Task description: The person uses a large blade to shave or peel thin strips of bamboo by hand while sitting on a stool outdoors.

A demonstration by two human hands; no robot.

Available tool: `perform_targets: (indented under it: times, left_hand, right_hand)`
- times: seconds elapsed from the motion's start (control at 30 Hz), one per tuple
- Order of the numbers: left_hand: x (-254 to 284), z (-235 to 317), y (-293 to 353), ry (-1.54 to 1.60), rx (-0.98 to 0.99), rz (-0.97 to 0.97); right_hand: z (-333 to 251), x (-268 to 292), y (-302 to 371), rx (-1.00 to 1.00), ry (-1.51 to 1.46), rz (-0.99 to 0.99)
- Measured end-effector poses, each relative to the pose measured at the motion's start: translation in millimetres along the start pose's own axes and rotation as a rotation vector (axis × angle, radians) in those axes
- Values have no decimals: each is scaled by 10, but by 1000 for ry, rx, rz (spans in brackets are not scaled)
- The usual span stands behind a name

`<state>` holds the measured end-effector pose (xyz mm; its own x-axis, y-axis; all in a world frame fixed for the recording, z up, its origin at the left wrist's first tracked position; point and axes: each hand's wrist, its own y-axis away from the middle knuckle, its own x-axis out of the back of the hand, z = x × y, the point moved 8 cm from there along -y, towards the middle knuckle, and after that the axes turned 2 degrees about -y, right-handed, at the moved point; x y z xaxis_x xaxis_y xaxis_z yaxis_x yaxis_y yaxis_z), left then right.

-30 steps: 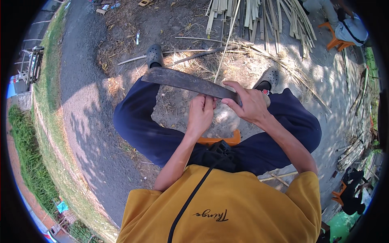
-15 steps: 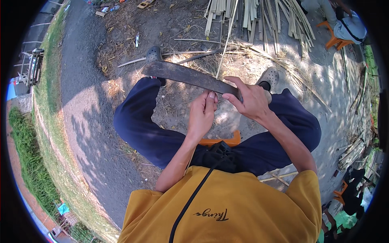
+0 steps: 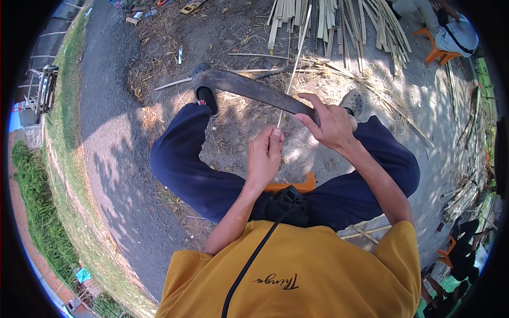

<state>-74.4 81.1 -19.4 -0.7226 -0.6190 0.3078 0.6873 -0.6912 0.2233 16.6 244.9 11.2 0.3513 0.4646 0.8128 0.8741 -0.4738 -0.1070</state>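
Observation:
My right hand (image 3: 333,124) grips a machete at its handle end, fingers curled round it and the forefinger stretched out along the top. The machete's dark, broad blade (image 3: 249,88) points left, its tip over my left shoe. Between thumb and fingers, my left hand (image 3: 266,148) pinches the near end of a thin pale bamboo strip (image 3: 295,69). The strip runs away from me, crossing the blade close to my right hand. Whether blade and strip touch I cannot tell. The machete's handle is mostly hidden by my right hand.
Many split bamboo slats (image 3: 339,21) lie fanned out at the far right, with thin shavings (image 3: 318,79) on the ground before them. I sit on an orange stool (image 3: 297,185) between my spread knees. Another person (image 3: 457,36) sits at the far right; more people (image 3: 461,254) are at lower right.
My right hand and the machete have shifted slightly away and right, apart from my left hand. My left hand has drawn a little nearer to me, baring the strip's near end.

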Motion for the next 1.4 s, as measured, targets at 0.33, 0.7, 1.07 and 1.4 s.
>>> perform_targets:
  times: [0.33,0.7,1.07,1.4]
  left_hand:
    - [-86,-230,-49,447,251,-153]
    - [-62,-209,-104,431,217,-116]
    - [-188,-166,-72,278,100,-105]
    - [-290,19,-106,70,39,-103]
  right_hand:
    - [-99,-178,140,50,-58,-140]
    - [-133,-97,139,55,-65,-107]
    - [-28,-82,232,30,-137,-115]
    - [120,81,237,32,11,-48]
